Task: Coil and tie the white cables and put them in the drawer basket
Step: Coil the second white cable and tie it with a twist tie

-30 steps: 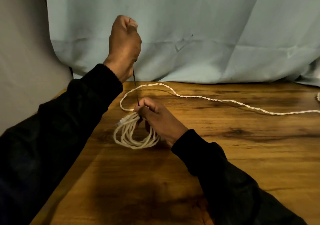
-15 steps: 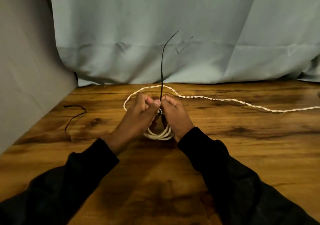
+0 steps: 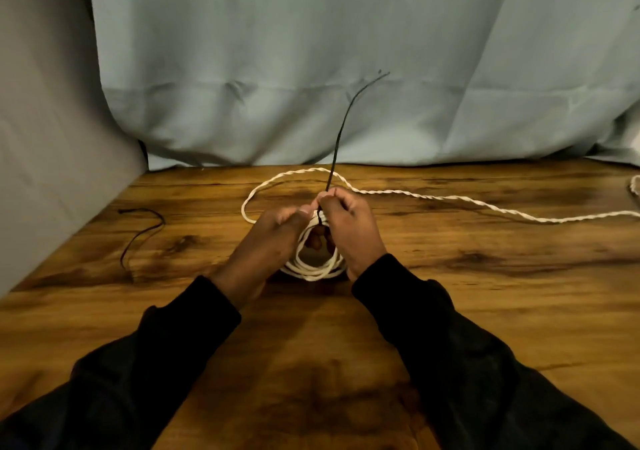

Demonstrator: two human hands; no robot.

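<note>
Your left hand (image 3: pixel 277 231) and right hand (image 3: pixel 349 228) meet over the coiled white cable (image 3: pixel 313 269), which lies on the wooden bench (image 3: pixel 485 311) just in front of you. Your right hand pinches the black tie (image 3: pixel 341 127), whose free end stands upward; your left hand's curled fingers grip the coil. The cable's loose tail (image 3: pixel 450 198) trails away rightward. A second black tie (image 3: pixel 142 233) lies well apart, left.

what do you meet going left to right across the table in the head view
spare black tie → left hand → black tie standing up between the hands → right hand → loose white cable trailing off right
</note>
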